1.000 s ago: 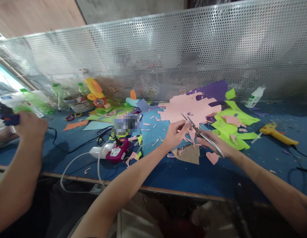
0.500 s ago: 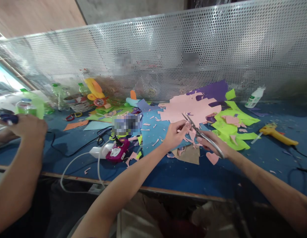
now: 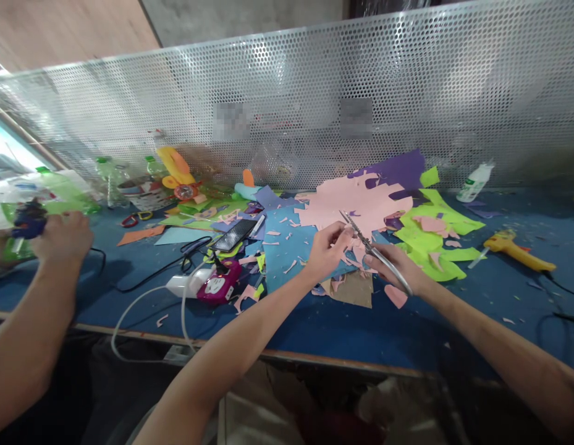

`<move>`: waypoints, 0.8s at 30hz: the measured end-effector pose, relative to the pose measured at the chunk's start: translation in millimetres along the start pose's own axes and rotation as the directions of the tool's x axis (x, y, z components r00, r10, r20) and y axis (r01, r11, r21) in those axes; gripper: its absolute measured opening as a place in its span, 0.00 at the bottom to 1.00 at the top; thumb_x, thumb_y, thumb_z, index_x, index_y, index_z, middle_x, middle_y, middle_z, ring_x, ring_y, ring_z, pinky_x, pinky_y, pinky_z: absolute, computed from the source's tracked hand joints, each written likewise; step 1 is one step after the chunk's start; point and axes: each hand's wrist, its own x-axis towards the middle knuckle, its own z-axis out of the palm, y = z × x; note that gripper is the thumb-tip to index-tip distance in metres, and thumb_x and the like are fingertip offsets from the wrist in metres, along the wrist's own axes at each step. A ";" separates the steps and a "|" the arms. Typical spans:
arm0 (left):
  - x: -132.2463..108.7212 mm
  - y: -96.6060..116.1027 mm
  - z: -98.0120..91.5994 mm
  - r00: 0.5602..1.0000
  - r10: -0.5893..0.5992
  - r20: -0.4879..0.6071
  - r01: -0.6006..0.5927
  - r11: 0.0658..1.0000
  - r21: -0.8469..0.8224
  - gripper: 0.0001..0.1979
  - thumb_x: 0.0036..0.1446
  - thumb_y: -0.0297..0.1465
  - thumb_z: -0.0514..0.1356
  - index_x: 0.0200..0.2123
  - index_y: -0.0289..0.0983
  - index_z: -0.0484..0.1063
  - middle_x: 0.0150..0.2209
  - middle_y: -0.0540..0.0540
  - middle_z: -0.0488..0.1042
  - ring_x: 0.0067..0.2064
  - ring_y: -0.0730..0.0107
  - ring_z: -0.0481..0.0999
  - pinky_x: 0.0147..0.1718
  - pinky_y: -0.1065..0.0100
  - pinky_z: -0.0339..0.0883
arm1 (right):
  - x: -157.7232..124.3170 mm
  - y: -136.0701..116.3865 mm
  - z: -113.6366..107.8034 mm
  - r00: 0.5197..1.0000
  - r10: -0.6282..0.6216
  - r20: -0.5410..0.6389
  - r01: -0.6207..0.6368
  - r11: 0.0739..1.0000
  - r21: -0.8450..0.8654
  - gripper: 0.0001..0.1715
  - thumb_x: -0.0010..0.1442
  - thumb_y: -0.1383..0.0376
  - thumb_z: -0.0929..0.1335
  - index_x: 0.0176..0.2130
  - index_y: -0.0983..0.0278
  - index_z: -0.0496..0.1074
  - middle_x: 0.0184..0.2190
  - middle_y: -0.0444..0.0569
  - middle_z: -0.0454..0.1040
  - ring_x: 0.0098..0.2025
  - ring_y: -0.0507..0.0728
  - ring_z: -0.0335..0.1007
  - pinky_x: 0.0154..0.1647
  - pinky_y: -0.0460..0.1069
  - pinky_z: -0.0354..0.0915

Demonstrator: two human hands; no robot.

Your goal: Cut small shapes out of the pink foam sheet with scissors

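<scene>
My right hand (image 3: 395,267) is closed around the handles of a pair of metal scissors (image 3: 392,267), whose blades point away to the upper left and lie nearly together. Just left of the blades, my left hand (image 3: 329,250) pinches a small bit of pink sheet, mostly hidden by the fingers. Under and behind both hands spreads a large cut-up pink sheet (image 3: 342,201), with a blue sheet (image 3: 287,247) littered with pink scraps beside it. A pink cut piece (image 3: 396,296) lies below my right hand, near a brown cardboard piece (image 3: 354,289).
Left, a co-worker's hand (image 3: 64,238) holds a dark object. A magenta power adapter (image 3: 219,284) with cords and a phone (image 3: 236,235) lie left of my arm. Rightward are lime sheets (image 3: 435,241), a yellow glue gun (image 3: 518,250) and a white bottle (image 3: 475,183). A perforated metal panel (image 3: 305,80) stands behind.
The scissor blades have come closer together, while my hands stay in nearly the same place. At left, the co-worker's hand and the dark object have shifted slightly to the right.
</scene>
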 end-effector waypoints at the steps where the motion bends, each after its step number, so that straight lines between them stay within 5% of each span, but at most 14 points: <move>1: -0.1 -0.9 0.6 1.000 0.006 -0.020 -0.006 1.000 -0.010 0.20 0.66 0.48 0.58 0.32 0.37 0.71 0.21 0.54 0.57 0.25 0.75 0.56 0.26 0.68 0.51 | -0.1 0.7 1.0 1.000 -0.002 -0.007 0.002 1.000 -0.006 0.26 0.58 0.42 0.67 0.25 0.59 0.65 0.15 0.38 0.60 0.18 0.51 0.57 0.21 0.47 0.53; 14: -0.5 0.4 -1.5 0.998 0.032 -0.050 -0.028 0.996 0.085 0.21 0.66 0.48 0.58 0.31 0.37 0.71 0.23 0.53 0.58 0.25 0.75 0.54 0.26 0.68 0.49 | -2.2 -0.8 -3.0 0.998 -0.034 0.059 0.031 0.997 0.064 0.18 0.61 0.49 0.68 0.31 0.58 0.68 0.20 0.38 0.62 0.21 0.52 0.58 0.24 0.48 0.56; 24: 0.3 5.1 -2.8 0.999 0.038 -0.032 -0.034 0.993 0.117 0.21 0.66 0.47 0.58 0.29 0.36 0.69 0.23 0.53 0.58 0.26 0.75 0.55 0.27 0.67 0.49 | 0.0 -1.6 -5.5 0.997 -0.029 0.070 0.028 1.000 0.010 0.24 0.59 0.43 0.66 0.28 0.59 0.67 0.18 0.40 0.61 0.21 0.53 0.58 0.21 0.48 0.53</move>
